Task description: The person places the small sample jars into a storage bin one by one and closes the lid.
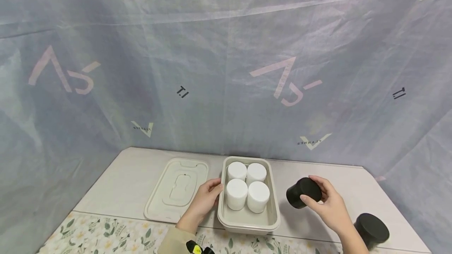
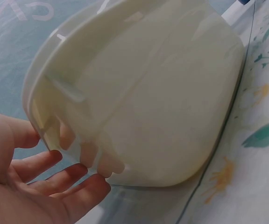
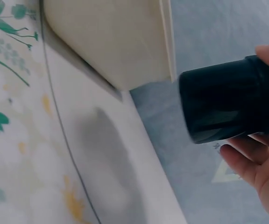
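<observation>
A cream rectangular tub [image 1: 249,224] stands in the middle, with several white lidded jars [image 1: 258,197] grouped upright in it. My left hand [image 1: 204,201] holds the tub's left side, thumb at the rim and fingers against the outer wall [image 2: 162,107]. To the right of the tub, my right hand [image 1: 326,203] grips a black lidded jar [image 1: 300,194] by its lid end. That jar is tipped, its base facing the tub, and in the right wrist view the black jar [image 3: 223,102] is raised, with a shadow on the tabletop below.
A cream lid [image 1: 176,209] lies flat left of the tub. Another black jar [image 1: 372,228] stands at the lower right, beside my right forearm. Floral cloth [image 1: 116,232] covers the table's near part, and a grey-blue curtain [image 1: 226,69] hangs behind.
</observation>
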The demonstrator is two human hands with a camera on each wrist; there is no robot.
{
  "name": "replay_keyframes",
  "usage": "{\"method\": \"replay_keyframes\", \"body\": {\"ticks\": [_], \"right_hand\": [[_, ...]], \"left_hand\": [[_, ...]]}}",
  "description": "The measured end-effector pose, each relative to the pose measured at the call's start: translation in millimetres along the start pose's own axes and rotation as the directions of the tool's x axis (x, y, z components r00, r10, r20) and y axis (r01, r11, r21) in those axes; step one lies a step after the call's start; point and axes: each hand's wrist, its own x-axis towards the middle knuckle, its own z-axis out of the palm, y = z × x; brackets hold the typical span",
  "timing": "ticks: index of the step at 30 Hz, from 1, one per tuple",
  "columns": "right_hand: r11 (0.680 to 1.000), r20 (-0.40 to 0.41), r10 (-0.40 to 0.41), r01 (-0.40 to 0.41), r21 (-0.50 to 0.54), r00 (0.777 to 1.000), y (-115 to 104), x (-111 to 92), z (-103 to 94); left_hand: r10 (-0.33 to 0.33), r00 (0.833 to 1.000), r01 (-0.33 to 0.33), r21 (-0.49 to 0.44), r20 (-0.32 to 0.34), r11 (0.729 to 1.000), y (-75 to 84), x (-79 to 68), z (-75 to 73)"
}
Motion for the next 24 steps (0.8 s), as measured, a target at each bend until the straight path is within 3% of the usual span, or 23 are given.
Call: {"method": "replay_keyframes", "body": {"ticks": [9, 24], "right_hand": [[0.98, -0.067, -0.085, 0.096, 0.175, 0.994, -17.9, 4.0, 10.4], [0.909, 0.072, -0.243, 0.201, 0.366, 0.967, -53.1, 15.6, 41.0]], "left_hand": [[0.001, 1.0, -0.001, 0.009, -0.005, 1.0, 0.9, -1.5, 0.5], [0.032, 0.999, -0.03, 0.045, -0.044, 0.999, 0.3, -1.8, 3.3]]}}
